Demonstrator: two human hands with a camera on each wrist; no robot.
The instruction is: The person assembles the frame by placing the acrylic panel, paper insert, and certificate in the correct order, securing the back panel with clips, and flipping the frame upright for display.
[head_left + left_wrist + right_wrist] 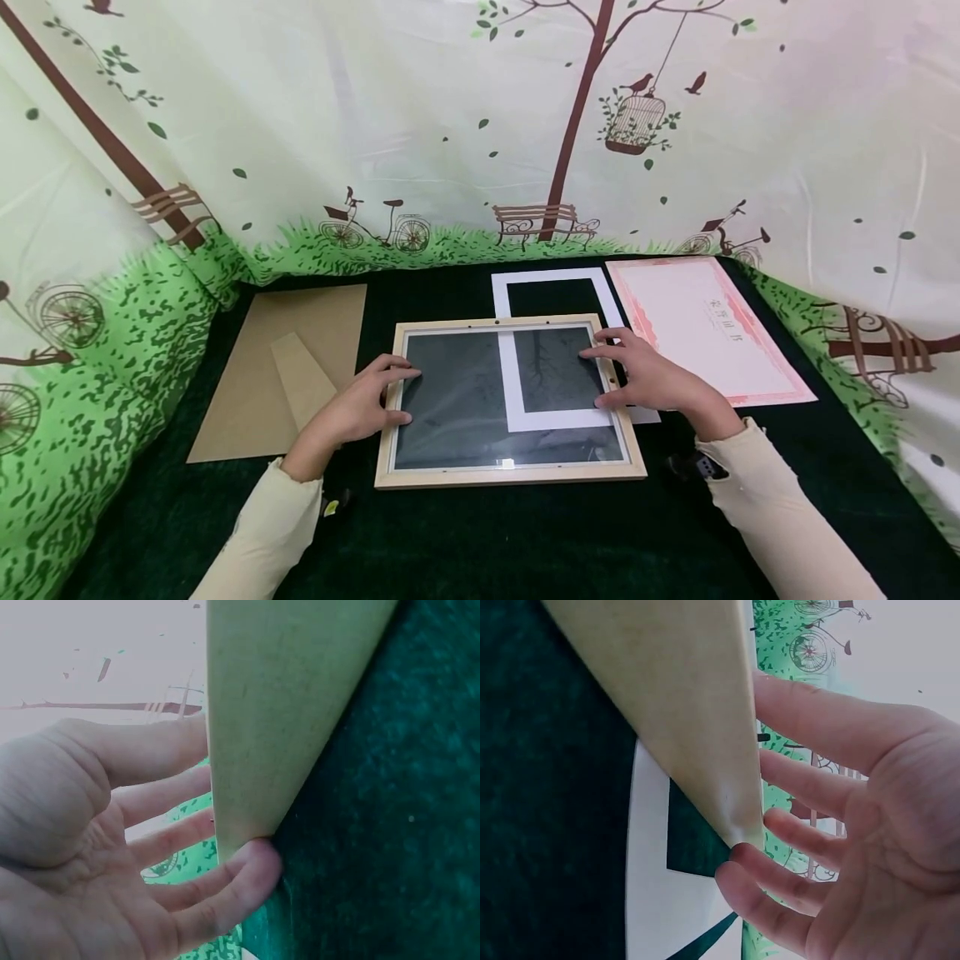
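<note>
A light wooden picture frame (510, 477) with a clear pane (450, 400) occupies the middle of the dark green cloth. My left hand (367, 400) grips its left side, thumb and fingertips over the border at the pane's edge. In the left wrist view, one finger (259, 877) curls at the far end of the wooden side. On the opposite side, my right hand (648, 375) holds the border in the same way, fingers spread. Part of a white mat board (547, 276) shows beyond the frame, and more of it shows through the pane.
At the left lies a brown backing board (247, 375) with a stand leg (300, 375). A pink-bordered sheet (705, 333) with handwriting lies at the right. Behind the green cloth (487, 550) hangs a printed curtain (375, 108).
</note>
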